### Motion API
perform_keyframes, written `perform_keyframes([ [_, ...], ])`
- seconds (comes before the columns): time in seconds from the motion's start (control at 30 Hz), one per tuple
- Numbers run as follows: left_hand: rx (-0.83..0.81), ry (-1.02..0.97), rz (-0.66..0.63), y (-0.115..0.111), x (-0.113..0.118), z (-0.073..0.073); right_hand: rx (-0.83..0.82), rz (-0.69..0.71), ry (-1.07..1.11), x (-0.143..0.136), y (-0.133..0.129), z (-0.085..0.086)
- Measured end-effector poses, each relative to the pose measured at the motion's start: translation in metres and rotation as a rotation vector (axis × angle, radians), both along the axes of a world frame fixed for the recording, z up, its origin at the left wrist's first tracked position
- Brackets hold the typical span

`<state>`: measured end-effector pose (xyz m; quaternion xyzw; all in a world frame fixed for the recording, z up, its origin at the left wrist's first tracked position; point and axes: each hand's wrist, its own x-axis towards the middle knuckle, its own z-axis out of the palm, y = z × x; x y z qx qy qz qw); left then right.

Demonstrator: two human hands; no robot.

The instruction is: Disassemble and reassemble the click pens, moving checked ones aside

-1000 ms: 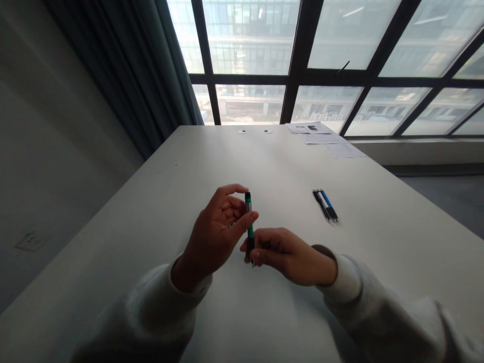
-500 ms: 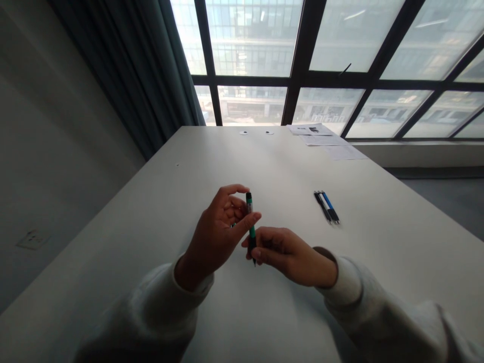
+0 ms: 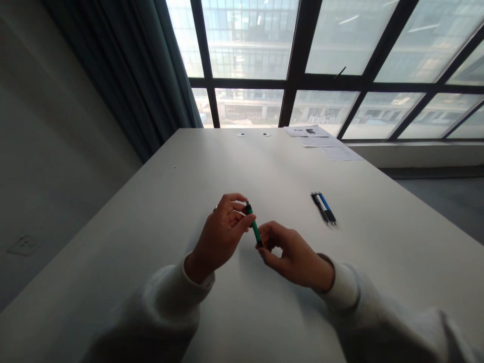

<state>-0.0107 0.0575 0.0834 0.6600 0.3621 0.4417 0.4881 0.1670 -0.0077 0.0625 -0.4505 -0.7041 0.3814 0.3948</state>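
Observation:
A green pen (image 3: 255, 231) with black ends is held slanting above the white table (image 3: 242, 312), between both hands. My left hand (image 3: 223, 234) is closed round its upper part, the thumb pressed against the barrel and the fingers behind. At the lower black end, my right hand (image 3: 289, 254) pinches the pen with thumb and forefinger, leaving a gap between thumb and curled fingers. The very bottom of the pen is hidden by the right fingertips. A small dark bit shows beyond the left knuckles; I cannot make it out.
To the right lie several pens (image 3: 324, 208) side by side, black, white and blue. Paper sheets (image 3: 321, 142) rest at the far right edge, and two small white pieces (image 3: 241, 134) at the far edge. Windows stand behind, a dark curtain (image 3: 151, 75) at left.
The pen has tilted from nearly upright to a clearer slant. My right hand has shifted slightly right, to the pen's lower end, and the pointed tip seen before no longer shows.

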Motion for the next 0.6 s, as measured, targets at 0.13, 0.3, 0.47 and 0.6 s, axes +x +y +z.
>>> perform_keyframes([
  [0.13,-0.008,-0.044,0.049,0.003,0.004,-0.006,0.074,-0.142,-0.054,0.004,-0.001,-0.006],
  [0.3,-0.066,-0.082,0.044,0.005,0.009,-0.015,0.002,-0.196,-0.027,0.008,0.0,-0.017],
  [0.47,-0.091,-0.083,0.013,0.006,0.014,-0.022,-0.034,-0.253,-0.058,0.007,-0.001,-0.021],
  [0.6,-0.1,-0.091,0.081,0.005,0.018,-0.031,0.064,-0.341,-0.224,0.014,0.004,-0.024],
])
